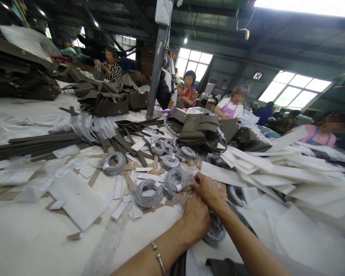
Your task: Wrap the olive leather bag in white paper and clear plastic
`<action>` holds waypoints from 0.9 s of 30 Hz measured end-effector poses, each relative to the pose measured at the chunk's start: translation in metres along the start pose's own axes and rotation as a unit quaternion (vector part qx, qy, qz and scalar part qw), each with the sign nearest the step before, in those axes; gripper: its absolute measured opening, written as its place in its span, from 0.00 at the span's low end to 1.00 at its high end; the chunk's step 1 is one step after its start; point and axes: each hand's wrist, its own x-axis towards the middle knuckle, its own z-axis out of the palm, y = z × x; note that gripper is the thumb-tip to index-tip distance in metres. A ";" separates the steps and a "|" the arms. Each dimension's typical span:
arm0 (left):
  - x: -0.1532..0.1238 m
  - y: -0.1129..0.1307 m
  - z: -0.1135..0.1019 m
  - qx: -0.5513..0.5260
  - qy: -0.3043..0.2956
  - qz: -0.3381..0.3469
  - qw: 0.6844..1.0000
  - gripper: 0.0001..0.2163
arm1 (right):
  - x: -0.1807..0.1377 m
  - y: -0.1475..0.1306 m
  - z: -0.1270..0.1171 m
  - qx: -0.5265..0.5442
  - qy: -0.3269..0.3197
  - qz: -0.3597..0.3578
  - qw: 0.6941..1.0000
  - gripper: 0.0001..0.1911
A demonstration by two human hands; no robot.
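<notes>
My left hand [196,217] and my right hand [207,188] are close together over the worktable, both with fingers closed. Their fingertips meet at a bit of clear plastic film [181,198], but what they pinch is too small and hidden to make out. Just left of the fingers lie two grey coils in plastic with white paper bands: a nearer coil [148,193] and a farther coil [174,179]. Another wrapped coil [215,229] is partly covered by my left hand and right forearm. Dark straps [179,265] show beneath my left wrist.
Dark straps [46,142], paper scraps [120,211] and a white sheet [79,202] are spread on the left. Dark handbags [199,128] stand beyond the coils. White foam sheets [264,168] pile up at right. A grey post [156,73] rises mid-table; several people work behind.
</notes>
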 end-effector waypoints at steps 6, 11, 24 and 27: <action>-0.002 0.003 -0.008 -0.002 0.001 -0.019 1.000 0.18 | -0.012 0.019 -0.005 0.124 0.088 0.015 0.988 0.08; -0.006 0.004 -0.015 0.002 0.004 -0.018 1.000 0.16 | -0.018 0.038 -0.016 0.259 0.175 0.050 0.949 0.19; -0.006 -0.003 -0.006 -0.005 0.033 0.004 0.999 0.13 | -0.012 0.060 -0.046 0.538 0.153 0.148 0.816 0.23; -0.006 -0.003 -0.004 -0.014 0.036 0.006 0.999 0.13 | -0.014 0.062 -0.041 0.529 0.152 0.154 0.821 0.21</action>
